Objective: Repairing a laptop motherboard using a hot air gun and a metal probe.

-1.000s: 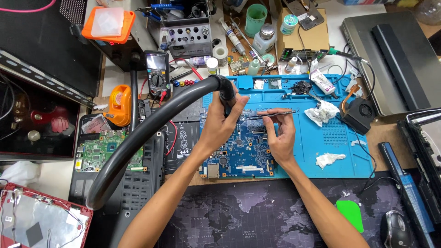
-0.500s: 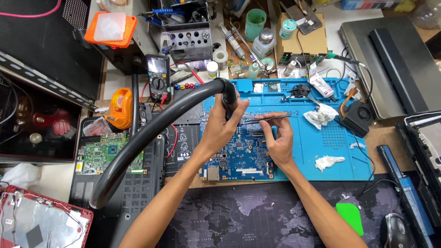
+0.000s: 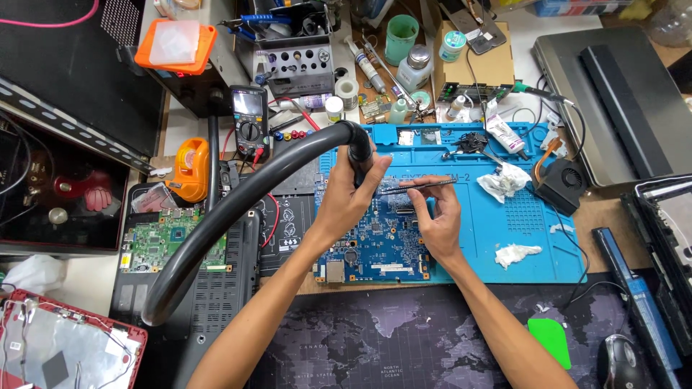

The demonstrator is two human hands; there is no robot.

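A blue laptop motherboard is laid on the blue silicone repair mat, partly over the mat's left edge, and both hands are set over its upper half. The nozzle end of a thick grey hose is gripped by the left hand, fingers curled tight around it, with the tip pointed down at the board. A pair of slim metal tweezers is pinched between thumb and fingertips of the right hand; the tweezers are held nearly level, just above the board's top edge, with the points close to the nozzle. Whether anything is caught in the tweezer points cannot be told.

Off to the right on the mat, 2 crumpled white wipes are seen, and a small black cooling fan is parked at the mat's edge. A digital multimeter is stood left of the hose, with an orange tape dispenser beside it. A green circuit board is lying further left, well apart from the hands. A computer mouse is sitting at the lower right.
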